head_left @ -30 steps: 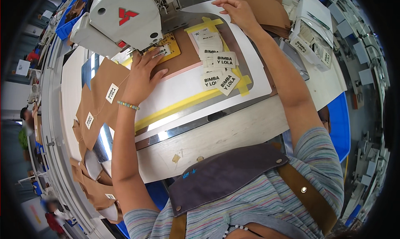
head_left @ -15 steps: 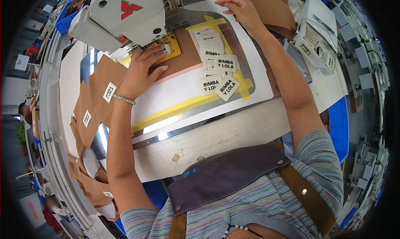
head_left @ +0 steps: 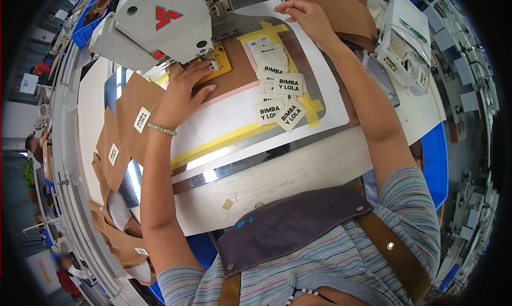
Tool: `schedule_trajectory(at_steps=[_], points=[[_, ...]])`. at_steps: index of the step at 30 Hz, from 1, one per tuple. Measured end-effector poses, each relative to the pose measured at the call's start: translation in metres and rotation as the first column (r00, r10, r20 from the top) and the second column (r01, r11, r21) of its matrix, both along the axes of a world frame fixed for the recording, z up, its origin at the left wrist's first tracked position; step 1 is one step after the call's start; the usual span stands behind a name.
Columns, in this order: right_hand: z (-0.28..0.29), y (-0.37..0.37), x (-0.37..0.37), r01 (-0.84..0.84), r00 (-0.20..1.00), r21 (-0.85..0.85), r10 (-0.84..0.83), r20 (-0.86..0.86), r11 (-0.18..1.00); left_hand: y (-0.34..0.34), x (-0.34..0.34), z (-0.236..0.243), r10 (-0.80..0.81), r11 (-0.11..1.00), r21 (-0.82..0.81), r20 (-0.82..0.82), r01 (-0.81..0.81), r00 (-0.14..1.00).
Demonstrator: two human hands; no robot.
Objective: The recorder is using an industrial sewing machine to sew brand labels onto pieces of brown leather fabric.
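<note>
My left hand [head_left: 185,91] lies flat on a brown panel [head_left: 234,53], fingers stretched out under the head of a white sewing machine [head_left: 165,23]. Its fingertips rest beside a yellow template [head_left: 225,61], close to the needle area, which the machine head and fingers partly hide. Held up at the machine's right, my right hand [head_left: 309,21] has loosely bent fingers and nothing visible in them. Between the hands, a loose pile of cream printed labels [head_left: 288,85] lies on the work plate, edged with yellow tape [head_left: 224,142].
To the left, brown panels [head_left: 130,114] with labels sewn on hang together by threads. Stacked brown pieces [head_left: 336,10] lie at the far right, near a white box of labels [head_left: 405,63]. A blue bin [head_left: 438,167] stands at right, below the table top.
My left hand's fingers have drawn closer together and now cover most of the label that showed by the needle. My right hand stays nearly where it was.
</note>
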State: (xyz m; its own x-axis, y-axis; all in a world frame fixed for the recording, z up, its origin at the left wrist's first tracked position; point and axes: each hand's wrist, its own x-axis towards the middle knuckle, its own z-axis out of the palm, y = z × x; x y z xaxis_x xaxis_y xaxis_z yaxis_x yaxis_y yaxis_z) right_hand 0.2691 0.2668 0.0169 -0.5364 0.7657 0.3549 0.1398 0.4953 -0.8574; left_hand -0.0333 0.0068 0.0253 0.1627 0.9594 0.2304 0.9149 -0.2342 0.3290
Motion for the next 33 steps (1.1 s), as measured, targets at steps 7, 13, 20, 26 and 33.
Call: schedule_trajectory(at_steps=[7,13,20,26,33], points=[[0.001,-0.007,-0.003,-0.016,1.000,0.007,0.016,-0.024,1.000,-0.002,-0.011,-0.013,0.059,0.989,0.138,-0.020,-0.056,0.998],[0.000,-0.006,-0.003,-0.011,1.000,0.002,0.011,0.015,1.000,-0.015,-0.024,-0.012,0.224,0.961,0.150,0.073,-0.233,0.972],[-0.006,-0.004,-0.005,0.011,0.992,0.182,-0.033,0.120,0.983,-0.029,-0.058,-0.016,0.297,0.951,0.033,0.196,-0.309,0.935],[0.034,-0.054,-0.011,-0.122,0.975,0.502,0.009,0.221,0.856,-0.030,-0.065,-0.018,0.287,0.958,-0.056,0.270,-0.282,0.919],[0.040,-0.103,-0.019,-0.367,0.889,0.586,0.086,0.451,0.723,-0.029,-0.062,-0.024,0.310,0.950,-0.031,0.237,-0.312,0.921]])
